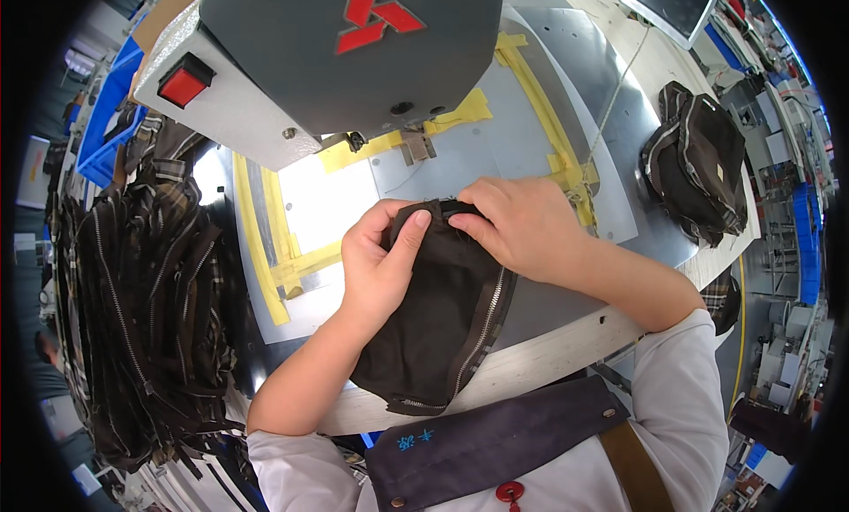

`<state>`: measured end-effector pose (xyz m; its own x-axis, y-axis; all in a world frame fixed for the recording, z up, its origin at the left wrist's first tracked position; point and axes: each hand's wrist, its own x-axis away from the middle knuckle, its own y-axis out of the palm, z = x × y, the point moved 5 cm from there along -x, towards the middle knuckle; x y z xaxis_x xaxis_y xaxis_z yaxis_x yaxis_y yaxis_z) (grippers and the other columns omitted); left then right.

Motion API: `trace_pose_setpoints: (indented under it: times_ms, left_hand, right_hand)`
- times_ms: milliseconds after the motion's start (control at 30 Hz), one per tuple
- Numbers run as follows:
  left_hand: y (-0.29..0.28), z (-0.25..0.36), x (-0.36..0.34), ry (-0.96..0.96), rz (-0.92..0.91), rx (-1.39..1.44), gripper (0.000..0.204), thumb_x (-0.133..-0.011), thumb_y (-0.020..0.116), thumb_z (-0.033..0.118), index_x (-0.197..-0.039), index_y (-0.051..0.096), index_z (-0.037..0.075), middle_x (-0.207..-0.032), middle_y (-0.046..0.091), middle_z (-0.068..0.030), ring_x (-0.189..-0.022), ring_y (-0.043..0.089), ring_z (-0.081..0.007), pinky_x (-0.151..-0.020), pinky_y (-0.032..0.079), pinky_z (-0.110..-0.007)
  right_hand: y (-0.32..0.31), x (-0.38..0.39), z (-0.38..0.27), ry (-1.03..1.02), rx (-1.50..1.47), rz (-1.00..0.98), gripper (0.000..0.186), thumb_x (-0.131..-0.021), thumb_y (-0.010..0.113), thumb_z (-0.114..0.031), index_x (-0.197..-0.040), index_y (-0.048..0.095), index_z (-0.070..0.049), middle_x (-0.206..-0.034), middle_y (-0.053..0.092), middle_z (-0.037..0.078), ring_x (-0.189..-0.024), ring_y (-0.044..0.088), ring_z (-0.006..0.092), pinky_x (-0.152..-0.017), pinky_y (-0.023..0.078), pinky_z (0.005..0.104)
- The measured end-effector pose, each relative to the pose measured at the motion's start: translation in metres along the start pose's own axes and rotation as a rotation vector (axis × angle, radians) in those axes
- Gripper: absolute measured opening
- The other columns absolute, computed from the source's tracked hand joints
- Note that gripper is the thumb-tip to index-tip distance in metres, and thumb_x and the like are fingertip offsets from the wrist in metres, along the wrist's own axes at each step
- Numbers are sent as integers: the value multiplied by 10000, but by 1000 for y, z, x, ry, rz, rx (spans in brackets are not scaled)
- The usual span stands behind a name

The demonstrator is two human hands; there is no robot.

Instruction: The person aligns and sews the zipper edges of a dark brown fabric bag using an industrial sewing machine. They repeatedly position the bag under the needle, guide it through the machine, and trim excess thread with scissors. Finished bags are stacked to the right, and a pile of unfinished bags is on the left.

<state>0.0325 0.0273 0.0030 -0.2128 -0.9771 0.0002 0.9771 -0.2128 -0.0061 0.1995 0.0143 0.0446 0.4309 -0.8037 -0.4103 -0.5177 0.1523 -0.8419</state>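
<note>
Tabletop [557, 360] edge runs under zippered fabric piece [433, 309], metal plate [557, 313] bare rightward; left fingers [410, 236], right fingers [479, 231] pinch fabric's top.

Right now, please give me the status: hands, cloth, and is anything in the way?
Left hand and right hand pinching dark cloth at far edge. Zipper along its right side. Machine ahead; nothing seen blocking hands.

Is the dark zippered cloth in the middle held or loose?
Held: left hand and right hand pinch the dark cloth at its top.
</note>
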Motion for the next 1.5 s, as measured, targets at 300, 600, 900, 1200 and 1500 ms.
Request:
trace_pose_setpoints:
  times_ms: [300, 600, 900, 1200, 1500]
  left_hand:
    - [5, 2, 4, 9, -46, -35, 122, -916, 649, 125, -925, 640, 3, -771, 593, 39, -708, 482, -30, -654, 411, -191]
    - [7, 4, 7, 15, -74, -22, 126, -918, 644, 125, -936, 641, 0, -775, 599, 33, -711, 487, -41, -659, 414, -198]
    - [5, 5, 6, 62, -53, -32, 124, -925, 640, 126, -931, 625, 4, -774, 580, 39, -692, 466, -28, -630, 392, -184]
    - [6, 3, 5, 83, -108, -92, 101, -919, 638, 98, -937, 621, 0, -792, 578, 39, -707, 468, -25, -639, 392, -176]
    - [6, 9, 5, 131, -72, -155, 123, -901, 658, 114, -887, 631, -5, -744, 589, 13, -677, 481, -60, -627, 416, -215]
  right_hand:
    - [4, 2, -2, 78, -126, 43, 251, -898, 611, -307, -863, 565, -63, -703, 620, 91, -592, 607, 291, -521, 468, 378]
    - [1, 4, -1, 140, -236, -10, 249, -885, 631, -303, -871, 577, -60, -694, 617, 89, -601, 603, 301, -529, 456, 390]
    - [2, 6, -1, 124, -177, 58, 242, -882, 638, -296, -888, 576, -62, -717, 626, 84, -607, 609, 292, -543, 466, 383]
    - [3, 6, 0, 107, -167, 24, 245, -883, 627, -311, -859, 583, -72, -683, 617, 88, -591, 600, 300, -523, 452, 390]
    - [0, 3, 1, 92, -178, -18, 254, -884, 626, -314, -814, 566, -77, -652, 603, 82, -576, 596, 302, -507, 443, 387]
